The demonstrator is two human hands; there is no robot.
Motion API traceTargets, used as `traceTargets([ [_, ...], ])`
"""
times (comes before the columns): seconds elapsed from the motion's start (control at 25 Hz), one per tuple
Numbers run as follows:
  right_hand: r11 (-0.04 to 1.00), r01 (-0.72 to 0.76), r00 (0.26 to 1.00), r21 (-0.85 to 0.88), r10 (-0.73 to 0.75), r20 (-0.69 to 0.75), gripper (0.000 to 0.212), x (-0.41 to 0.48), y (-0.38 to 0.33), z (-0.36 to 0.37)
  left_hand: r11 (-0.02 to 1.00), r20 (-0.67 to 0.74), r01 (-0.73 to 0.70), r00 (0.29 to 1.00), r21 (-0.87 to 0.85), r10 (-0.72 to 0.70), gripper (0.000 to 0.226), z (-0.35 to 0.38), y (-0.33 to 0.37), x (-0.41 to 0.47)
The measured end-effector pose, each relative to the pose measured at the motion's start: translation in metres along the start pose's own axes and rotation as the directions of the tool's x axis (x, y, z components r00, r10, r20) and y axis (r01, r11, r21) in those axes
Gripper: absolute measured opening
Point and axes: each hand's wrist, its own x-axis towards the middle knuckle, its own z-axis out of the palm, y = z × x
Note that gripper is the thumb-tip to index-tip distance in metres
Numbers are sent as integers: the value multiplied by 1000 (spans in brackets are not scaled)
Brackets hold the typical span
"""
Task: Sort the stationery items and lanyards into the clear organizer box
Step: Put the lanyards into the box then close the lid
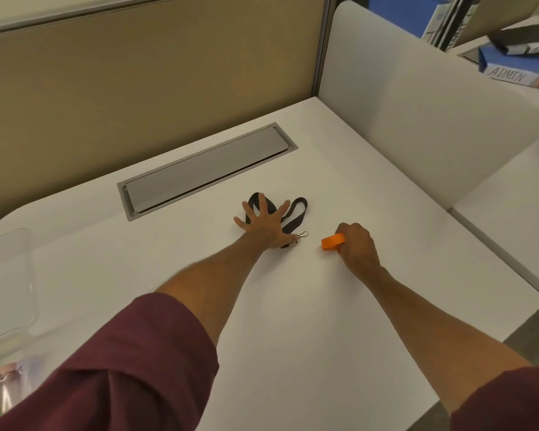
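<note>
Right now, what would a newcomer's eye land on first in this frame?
The left hand lies spread flat on a black lanyard at mid-desk, with the metal clip poking out beside the wrist. Just to its right, the right hand grips a bright orange block, vivid against the white desk. The clear organizer box sits blurred at the far left edge.

Smooth matt white desk (293, 306). Near its far edge, a brushed grey metal cable-hatch lid (206, 169). Black woven cloth lanyard (296, 213) with shiny metal clip (303, 236). Clear glossy plastic organizer box (7, 281) at the left edge.
</note>
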Motion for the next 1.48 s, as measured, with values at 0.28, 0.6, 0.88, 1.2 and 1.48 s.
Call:
traceTargets([
  [0.28, 1000, 9, 1000, 25, -9, 14, 12, 2, -9, 3, 997, -223, -78, 972, 8, 78, 27, 17, -10, -18],
  [0.6, 992, 119, 986, 36, -123, 114, 19, -16, -72, 15, 977, -202, -67, 979, -201, 26, 23, 15, -58, -63],
  [0.88, 977, 208, 971, 53, -213, 112, 18, -51, -152, 39, 875, -309, -75, 947, -479, -88, 21, -11, -131, -125],
  [1.2, 973, 231, 965, 32, -233, 122, 44, -128, -269, 68, 872, -476, -113, 867, -477, -148, 19, -55, -245, -231],
  [1.48, 926, 372, 913, 62, -377, 156, 37, -201, -380, 101, 861, -527, 3, 790, -509, -314, 17, -54, -376, -329],
])
